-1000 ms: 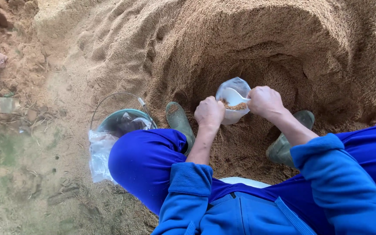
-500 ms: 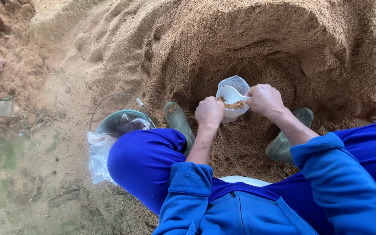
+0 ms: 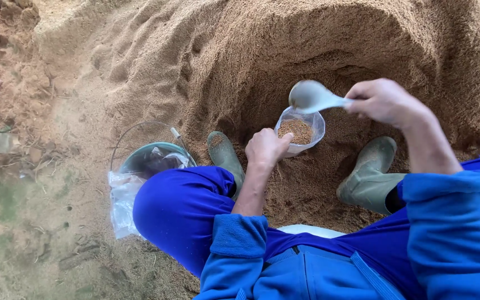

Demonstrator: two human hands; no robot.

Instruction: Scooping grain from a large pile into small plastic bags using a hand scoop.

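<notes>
**Scoop lifted clear of the bag; bag part-filled**

The clear plastic bag (image 3: pixel 301 130) holds a brown layer of sawdust and sits open-mouthed, its near rim pinched in the closed fingers (image 3: pixel 276 145) of the left hand (image 3: pixel 266 149). Half a second ago the pale plastic scoop (image 3: pixel 313 96) was down at the bag mouth; it now hangs just above it, bowl apparently empty, which suggests a load has gone in. The right hand (image 3: pixel 385 101) has its fingers (image 3: pixel 365 103) wrapped shut on the scoop handle. Sawdust pile (image 3: pixel 284 44) beyond both hands; green boots (image 3: pixel 226 155) flank them; bucket (image 3: pixel 150 161) lies left of the left hand.
</notes>
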